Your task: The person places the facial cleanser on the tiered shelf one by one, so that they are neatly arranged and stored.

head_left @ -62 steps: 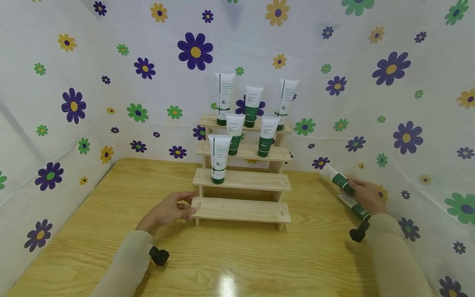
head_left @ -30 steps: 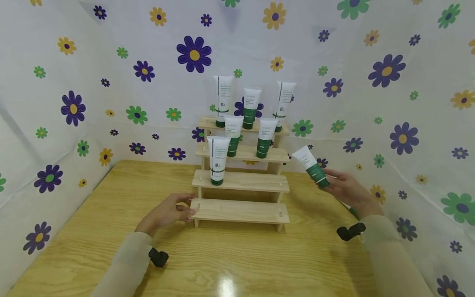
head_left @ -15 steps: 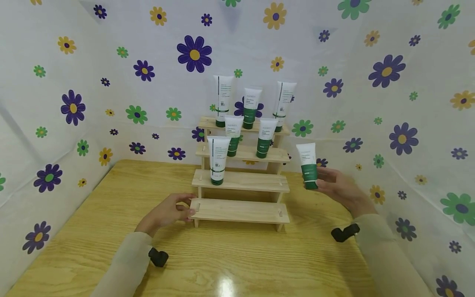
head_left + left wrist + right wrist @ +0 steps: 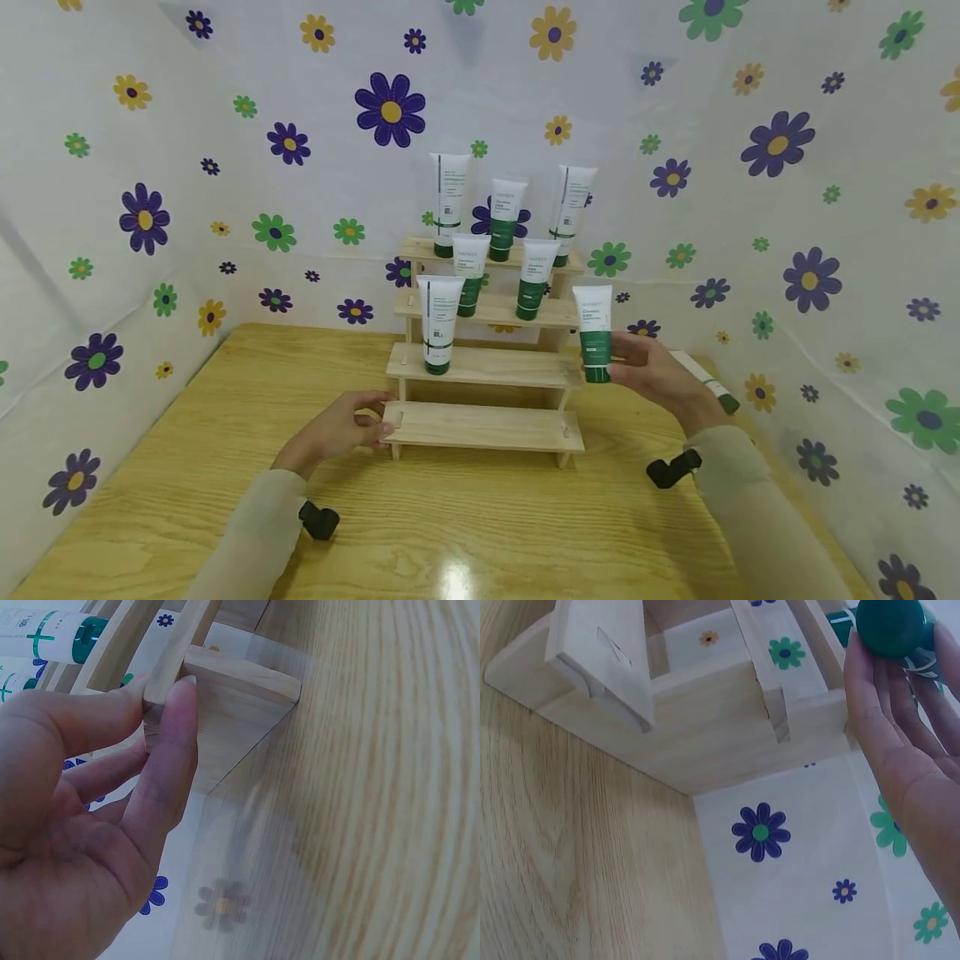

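My right hand (image 4: pixel 660 377) grips a white and green squeeze tube (image 4: pixel 595 329) by its lower part, cap down and upright. The tube is off the table beside the right end of the stepped wooden display stand (image 4: pixel 483 425); whether it touches the stand I cannot tell. In the right wrist view, its round green cap (image 4: pixel 891 628) faces the camera. My left hand (image 4: pixel 341 429) pinches the left end of the lowest shelf, with thumb and fingers on the wood (image 4: pixel 169 682) in the left wrist view. A taller white tube (image 4: pixel 439 323) stands on the second-lowest shelf.
Three tubes stand on the top shelf, among them a tall white tube (image 4: pixel 450 200). Below them stand two shorter tubes, one a green-bottomed tube (image 4: pixel 536 279). Another tube (image 4: pixel 705 379) lies on the table at right, partly behind my right hand. Flowered cloth (image 4: pixel 315 208) surrounds the table.
My right hand has lifted the tube from the table at right, turned it upright and carried it left to the stand. My left hand stays on the lowest shelf.
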`<state>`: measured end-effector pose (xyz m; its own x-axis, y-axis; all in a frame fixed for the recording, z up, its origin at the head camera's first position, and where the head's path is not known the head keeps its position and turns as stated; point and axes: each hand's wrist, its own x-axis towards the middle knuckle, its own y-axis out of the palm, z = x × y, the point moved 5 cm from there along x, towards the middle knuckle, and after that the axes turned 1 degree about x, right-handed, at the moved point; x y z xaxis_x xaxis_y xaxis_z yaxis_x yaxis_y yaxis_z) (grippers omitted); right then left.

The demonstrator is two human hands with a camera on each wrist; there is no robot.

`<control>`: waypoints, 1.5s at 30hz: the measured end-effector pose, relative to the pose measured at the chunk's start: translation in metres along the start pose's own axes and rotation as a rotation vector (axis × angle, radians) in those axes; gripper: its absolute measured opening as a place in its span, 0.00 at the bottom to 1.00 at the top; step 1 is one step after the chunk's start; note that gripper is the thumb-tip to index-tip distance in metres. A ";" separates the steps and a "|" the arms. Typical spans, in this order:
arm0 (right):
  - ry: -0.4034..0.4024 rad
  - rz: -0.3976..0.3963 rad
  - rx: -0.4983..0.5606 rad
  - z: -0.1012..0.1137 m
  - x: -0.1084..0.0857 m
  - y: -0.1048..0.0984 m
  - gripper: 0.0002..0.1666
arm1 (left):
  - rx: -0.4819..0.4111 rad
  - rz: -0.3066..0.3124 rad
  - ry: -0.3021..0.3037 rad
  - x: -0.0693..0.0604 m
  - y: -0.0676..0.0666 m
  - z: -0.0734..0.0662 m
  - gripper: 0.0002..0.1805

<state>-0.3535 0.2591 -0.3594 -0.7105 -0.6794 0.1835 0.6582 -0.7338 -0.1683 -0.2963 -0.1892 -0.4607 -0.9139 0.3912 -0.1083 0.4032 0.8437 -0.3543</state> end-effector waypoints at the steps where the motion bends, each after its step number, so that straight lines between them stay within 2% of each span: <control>1: -0.007 0.006 -0.017 0.001 0.003 0.003 0.32 | 0.000 -0.001 0.000 0.000 0.000 0.000 0.33; 3: 0.003 -0.003 -0.053 0.002 0.008 0.008 0.32 | 0.002 -0.002 0.001 0.000 -0.001 0.000 0.33; 9: 0.177 -0.095 -0.205 0.000 0.021 0.023 0.38 | -0.001 0.000 -0.001 -0.001 0.000 0.000 0.33; 11: 0.209 -0.100 -0.227 0.000 0.026 0.028 0.40 | -0.002 -0.002 -0.007 -0.001 0.000 0.001 0.33; 14: 0.209 -0.088 -0.221 0.002 0.035 0.038 0.40 | -0.003 -0.007 -0.011 -0.001 0.000 0.001 0.33; 20: 0.156 -0.041 -0.179 0.004 0.055 0.054 0.38 | -0.005 -0.003 0.005 0.000 -0.002 0.002 0.33; 27: 0.142 -0.028 -0.203 0.002 0.075 0.067 0.39 | 0.004 0.005 0.025 -0.001 -0.003 0.003 0.34; 36: 0.146 -0.008 -0.216 -0.008 0.095 0.076 0.40 | 0.008 0.015 0.029 -0.001 -0.001 0.002 0.34; 45: 0.182 -0.046 -0.190 -0.018 0.109 0.080 0.44 | 0.005 0.004 0.018 -0.001 -0.002 0.001 0.33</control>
<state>-0.3828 0.1261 -0.3699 -0.7829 -0.6218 0.0211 0.5778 -0.7393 -0.3459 -0.2959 -0.1914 -0.4608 -0.9112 0.4013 -0.0935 0.4068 0.8401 -0.3588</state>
